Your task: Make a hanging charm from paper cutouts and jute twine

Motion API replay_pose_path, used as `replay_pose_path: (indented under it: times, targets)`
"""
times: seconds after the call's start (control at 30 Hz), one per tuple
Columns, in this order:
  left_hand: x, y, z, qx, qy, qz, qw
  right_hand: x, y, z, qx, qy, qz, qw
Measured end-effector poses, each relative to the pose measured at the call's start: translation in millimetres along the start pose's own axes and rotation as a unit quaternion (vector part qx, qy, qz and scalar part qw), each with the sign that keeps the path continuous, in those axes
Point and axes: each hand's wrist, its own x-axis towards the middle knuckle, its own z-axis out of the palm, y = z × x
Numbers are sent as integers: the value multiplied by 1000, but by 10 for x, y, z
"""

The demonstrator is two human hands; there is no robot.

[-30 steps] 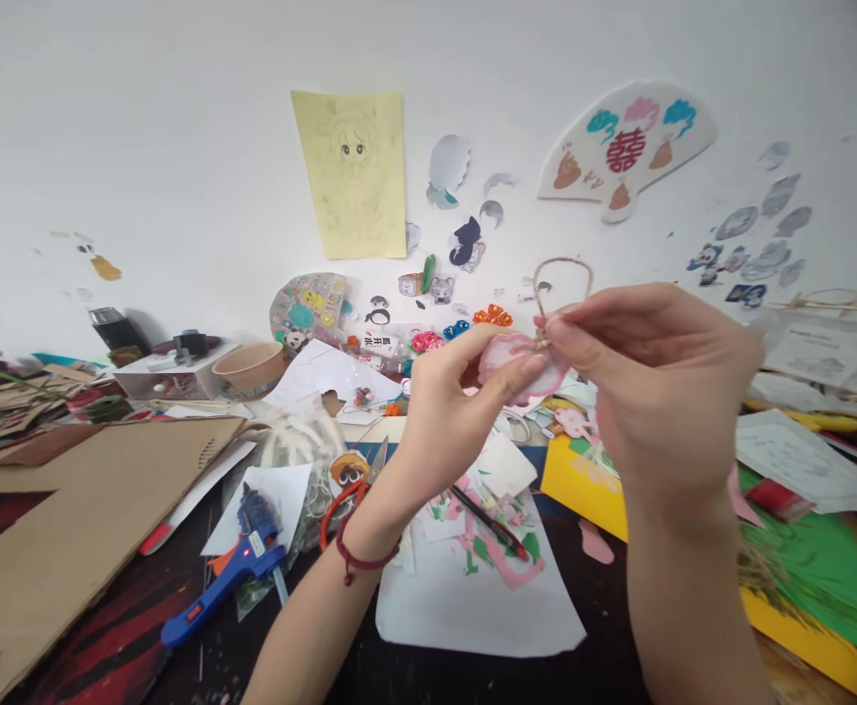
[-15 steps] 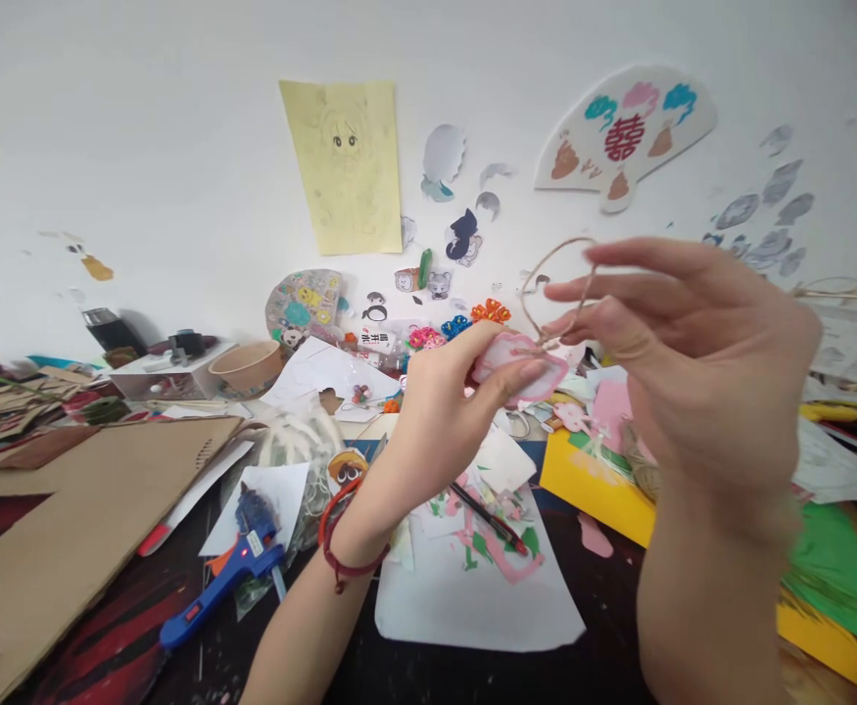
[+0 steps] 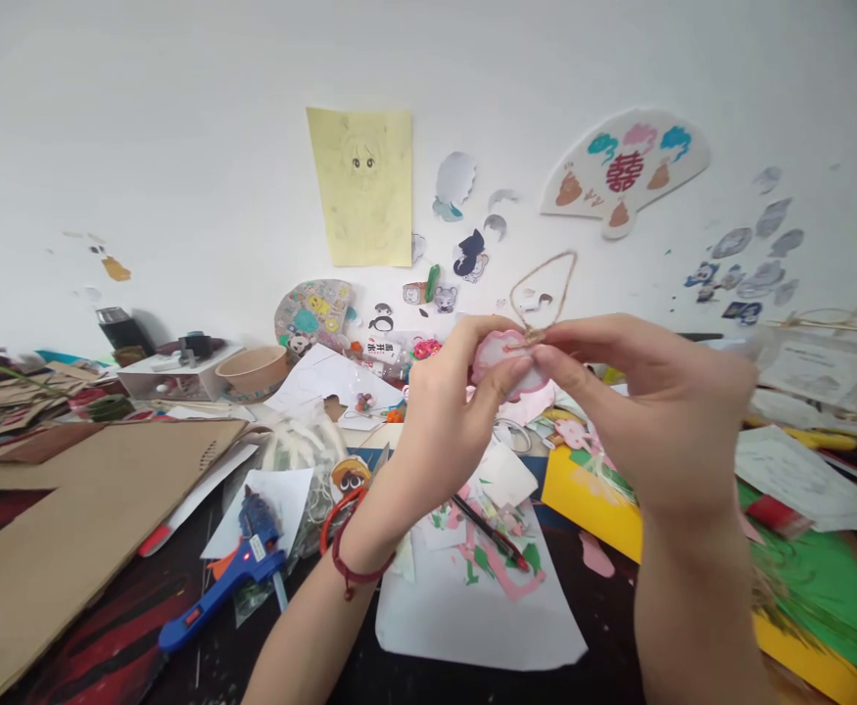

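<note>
Left hand and right hand raised close together, both in thumb-and-finger pinches.

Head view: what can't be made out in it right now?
In the head view:
Pink-edged cutout: far face turned away; left hand covers part of the near face.
String: lower end partly hidden by the right hand.
Scissors: partly behind the left forearm.
Glue gun: label writing too small.
Cardboard: cut off by the left picture edge.

Passage: beneath your hands, over the white sheet. Obstacles: glue gun, orange-handled scissors, beside your left forearm.
</note>
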Motion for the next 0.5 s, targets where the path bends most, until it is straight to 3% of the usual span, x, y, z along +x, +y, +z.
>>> replay_pose_path:
  times: [0.17, 0.33, 0.5]
  targets:
    - [-19, 9, 10, -10, 3, -16, 1000, -8, -57, 62, -64, 39, -70, 995]
    - [-12, 47, -17, 52, 12, -2, 999, -42, -78, 75, -159, 40, -104, 981]
    - [2, 66, -28, 94, 29, 45, 994, -22, 7, 76, -231, 74, -261, 935]
